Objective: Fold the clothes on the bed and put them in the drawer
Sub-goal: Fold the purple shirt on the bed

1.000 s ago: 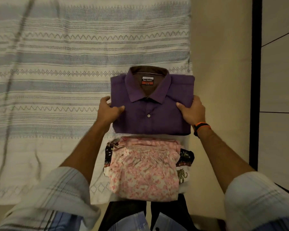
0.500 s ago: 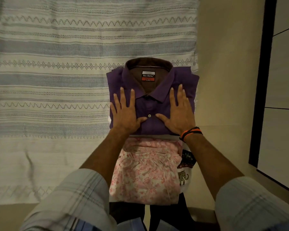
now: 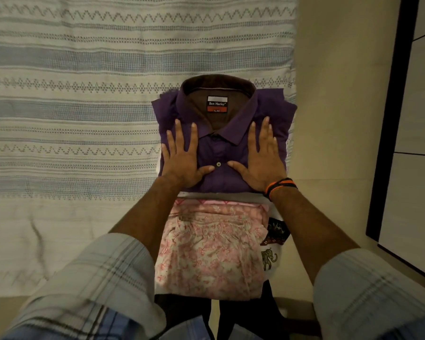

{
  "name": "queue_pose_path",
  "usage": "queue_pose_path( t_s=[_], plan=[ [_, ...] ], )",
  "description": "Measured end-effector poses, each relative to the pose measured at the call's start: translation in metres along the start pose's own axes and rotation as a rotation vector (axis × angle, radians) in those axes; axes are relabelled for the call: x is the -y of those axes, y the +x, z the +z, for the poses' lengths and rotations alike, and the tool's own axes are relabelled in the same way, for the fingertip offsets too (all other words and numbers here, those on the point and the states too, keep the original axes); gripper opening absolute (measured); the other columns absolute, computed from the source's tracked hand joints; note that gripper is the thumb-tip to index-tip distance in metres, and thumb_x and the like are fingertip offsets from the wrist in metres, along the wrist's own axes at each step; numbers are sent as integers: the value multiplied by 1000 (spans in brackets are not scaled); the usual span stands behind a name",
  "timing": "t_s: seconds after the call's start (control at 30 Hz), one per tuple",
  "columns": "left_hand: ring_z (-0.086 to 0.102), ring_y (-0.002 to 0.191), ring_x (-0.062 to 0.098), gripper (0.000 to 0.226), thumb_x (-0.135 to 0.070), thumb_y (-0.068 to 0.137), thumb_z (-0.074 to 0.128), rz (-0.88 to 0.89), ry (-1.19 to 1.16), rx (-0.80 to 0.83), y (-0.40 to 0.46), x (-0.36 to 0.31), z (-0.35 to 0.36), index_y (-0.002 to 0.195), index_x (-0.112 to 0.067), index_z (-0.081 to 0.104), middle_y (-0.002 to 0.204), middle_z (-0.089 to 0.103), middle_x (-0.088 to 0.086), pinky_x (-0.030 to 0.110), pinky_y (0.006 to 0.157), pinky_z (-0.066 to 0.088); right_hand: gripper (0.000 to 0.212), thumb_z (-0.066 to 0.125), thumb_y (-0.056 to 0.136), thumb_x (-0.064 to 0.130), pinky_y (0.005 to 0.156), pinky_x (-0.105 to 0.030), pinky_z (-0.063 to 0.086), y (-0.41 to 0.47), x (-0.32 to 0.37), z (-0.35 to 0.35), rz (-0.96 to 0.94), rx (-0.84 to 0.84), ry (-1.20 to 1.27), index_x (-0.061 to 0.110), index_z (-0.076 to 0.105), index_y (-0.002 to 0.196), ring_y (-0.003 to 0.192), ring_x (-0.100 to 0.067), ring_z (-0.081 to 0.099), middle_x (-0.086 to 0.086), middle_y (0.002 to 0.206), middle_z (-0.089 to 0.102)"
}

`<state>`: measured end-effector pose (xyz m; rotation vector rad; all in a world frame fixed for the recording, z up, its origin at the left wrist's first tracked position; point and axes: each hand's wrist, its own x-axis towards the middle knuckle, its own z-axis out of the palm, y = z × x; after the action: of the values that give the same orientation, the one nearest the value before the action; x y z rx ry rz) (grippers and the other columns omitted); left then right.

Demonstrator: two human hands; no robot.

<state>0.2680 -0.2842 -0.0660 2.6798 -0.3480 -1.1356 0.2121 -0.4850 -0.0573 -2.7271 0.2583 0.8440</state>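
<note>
A folded purple shirt (image 3: 221,148) with a brown inner collar and a label lies near the right edge of the bed. My left hand (image 3: 183,158) rests flat on its left half, fingers spread. My right hand (image 3: 261,157) lies flat on its right half, fingers spread, with orange and black bands on the wrist. Both palms press on the shirt front beside a button. Just nearer to me lies a folded pink floral garment (image 3: 209,251) on top of a white cloth with elephant prints (image 3: 271,256).
The bed cover (image 3: 71,133) is white with grey-blue woven stripes and fills the left and top. Beige floor (image 3: 336,119) runs along the bed's right side. A dark-edged pale cabinet front (image 3: 407,168) stands at the far right.
My hands left the shirt's side edges and now lie flat on its front, fingers spread. The view has come closer to the shirt.
</note>
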Motion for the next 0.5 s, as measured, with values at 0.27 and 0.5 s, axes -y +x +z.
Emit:
queue_pose_path(
  t_s=[0.27,0.5],
  plan=[
    [2,149,40,113,-46,79,76,-63,-141,49,-19,-7,-36,156,-23,-4,162,-13,16,56,118,19,100,57,93,53,123,-48,11,-15,5,-47,-6,130,89,9,-6,157,152,-36,-1,-20,162,-19],
    [12,149,32,109,-46,79,76,-30,-222,-7,-79,-26,-57,156,-14,6,162,3,18,46,118,26,83,60,95,36,119,-46,25,-73,23,-82,27,-19,292,5,13,156,147,-37,21,-17,163,13]
  ],
)
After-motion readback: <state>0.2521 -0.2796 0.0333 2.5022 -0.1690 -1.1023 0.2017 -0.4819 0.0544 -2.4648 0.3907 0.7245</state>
